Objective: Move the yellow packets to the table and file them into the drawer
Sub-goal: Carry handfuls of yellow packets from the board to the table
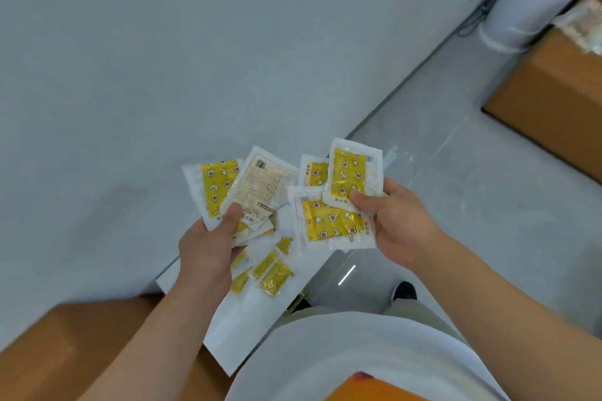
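Observation:
My left hand (208, 247) grips a fan of yellow packets (218, 187), each a white-edged pouch printed with stars and moons; one of them shows its pale printed back (260, 184). My right hand (395, 221) pinches several more yellow packets (347, 174), with one hanging lower (329, 221). Both bunches are held up in front of me, close together but apart. Below the hands, several loose yellow packets (272, 273) lie on a white surface (241, 332). No drawer is in view.
A grey-white wall fills the left and top. A brown cardboard box (550, 101) stands on the grey floor at the right, beside a white cylindrical appliance (521, 13). Another brown box (65, 345) sits at the lower left. My white shirt fills the bottom.

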Demonstrator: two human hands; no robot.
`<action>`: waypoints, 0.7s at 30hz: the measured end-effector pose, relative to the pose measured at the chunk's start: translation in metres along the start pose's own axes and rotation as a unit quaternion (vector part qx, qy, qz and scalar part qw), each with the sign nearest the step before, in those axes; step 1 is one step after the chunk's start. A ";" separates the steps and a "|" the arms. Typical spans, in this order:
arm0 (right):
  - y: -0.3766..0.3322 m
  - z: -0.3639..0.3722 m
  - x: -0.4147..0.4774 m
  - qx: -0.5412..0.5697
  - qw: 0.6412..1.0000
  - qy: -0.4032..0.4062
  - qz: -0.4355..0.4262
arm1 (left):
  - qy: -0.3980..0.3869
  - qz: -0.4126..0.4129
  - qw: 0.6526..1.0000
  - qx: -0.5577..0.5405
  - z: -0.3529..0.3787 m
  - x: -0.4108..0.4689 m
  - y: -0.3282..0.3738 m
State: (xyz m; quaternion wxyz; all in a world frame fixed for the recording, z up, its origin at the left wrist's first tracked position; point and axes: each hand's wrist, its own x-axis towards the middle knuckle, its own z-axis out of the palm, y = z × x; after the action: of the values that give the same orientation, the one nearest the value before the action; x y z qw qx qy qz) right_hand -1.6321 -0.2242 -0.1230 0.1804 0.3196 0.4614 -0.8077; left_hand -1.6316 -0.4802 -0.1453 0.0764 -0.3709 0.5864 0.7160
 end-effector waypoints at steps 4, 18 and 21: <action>-0.015 -0.040 -0.024 0.050 0.998 0.021 -0.022 | -0.061 0.024 0.998 0.014 0.054 -0.023 0.007; -0.094 -0.265 -0.139 0.169 0.964 0.121 -0.167 | -0.246 0.056 0.960 0.122 0.280 -0.159 -0.052; -0.105 -0.323 -0.160 0.200 0.950 0.153 -0.184 | -0.284 0.052 0.947 0.140 0.336 -0.188 -0.077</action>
State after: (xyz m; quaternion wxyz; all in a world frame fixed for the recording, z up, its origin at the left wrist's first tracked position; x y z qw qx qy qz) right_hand -1.4642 0.1066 -0.0669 -0.1120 0.3787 0.3633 -0.8438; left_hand -1.6038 -0.0948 -0.0768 0.2532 -0.1070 0.6536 0.7052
